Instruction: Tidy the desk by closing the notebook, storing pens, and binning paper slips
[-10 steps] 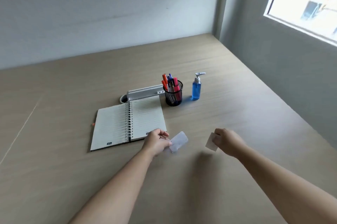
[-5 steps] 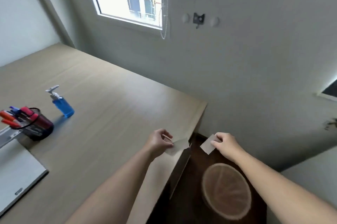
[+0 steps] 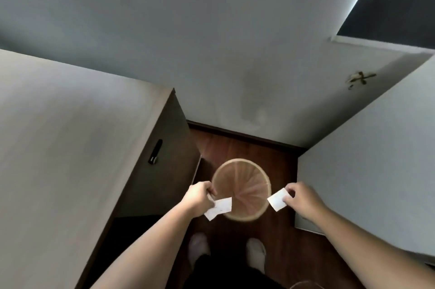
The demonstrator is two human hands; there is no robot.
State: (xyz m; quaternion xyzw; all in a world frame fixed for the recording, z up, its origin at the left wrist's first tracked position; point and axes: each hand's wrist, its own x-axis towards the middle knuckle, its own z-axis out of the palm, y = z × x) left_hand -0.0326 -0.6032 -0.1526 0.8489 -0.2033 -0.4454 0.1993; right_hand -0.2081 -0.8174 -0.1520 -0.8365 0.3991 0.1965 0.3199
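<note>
Seen from the head camera, a person stands over a round wooden bin (image 3: 241,188) on the dark floor beside the desk (image 3: 70,147). The left hand (image 3: 200,197) pinches one paper slip (image 3: 219,208) above the bin's near-left rim; the right hand (image 3: 302,199) pinches another slip (image 3: 278,199) just outside its right rim. Released there, the light slips may flutter and miss the opening.
</note>
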